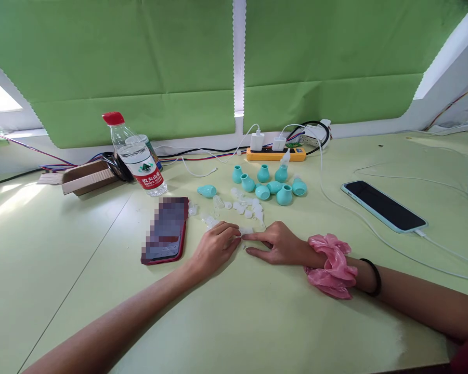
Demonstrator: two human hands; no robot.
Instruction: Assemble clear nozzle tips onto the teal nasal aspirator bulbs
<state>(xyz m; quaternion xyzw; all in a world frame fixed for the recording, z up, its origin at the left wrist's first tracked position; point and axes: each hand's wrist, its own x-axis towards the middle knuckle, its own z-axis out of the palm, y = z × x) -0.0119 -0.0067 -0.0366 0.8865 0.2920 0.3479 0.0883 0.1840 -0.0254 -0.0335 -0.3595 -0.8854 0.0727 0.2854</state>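
My left hand (217, 242) rests on the table with its fingers bent together in a pinch. At its fingertips is a small translucent plastic piece (247, 229), partly covered by the fingers. My right hand (277, 244) points its index finger at the same spot, touching or nearly touching the piece; the thumb stands apart and the other fingers are curled. Just beyond lie several loose translucent plastic parts (248, 213), caps and nozzles among them. Behind these are several turquoise squeeze bulbs (284, 195), one with a clear nozzle (285, 158) in its neck.
Left of my hands lies a red-cased phone (166, 231), with a water bottle (140, 161) and a cardboard box (89, 177) behind. An orange power strip (269, 154) with chargers stands at the back. At right, a phone (384, 205) lies on its white cable (448, 248).
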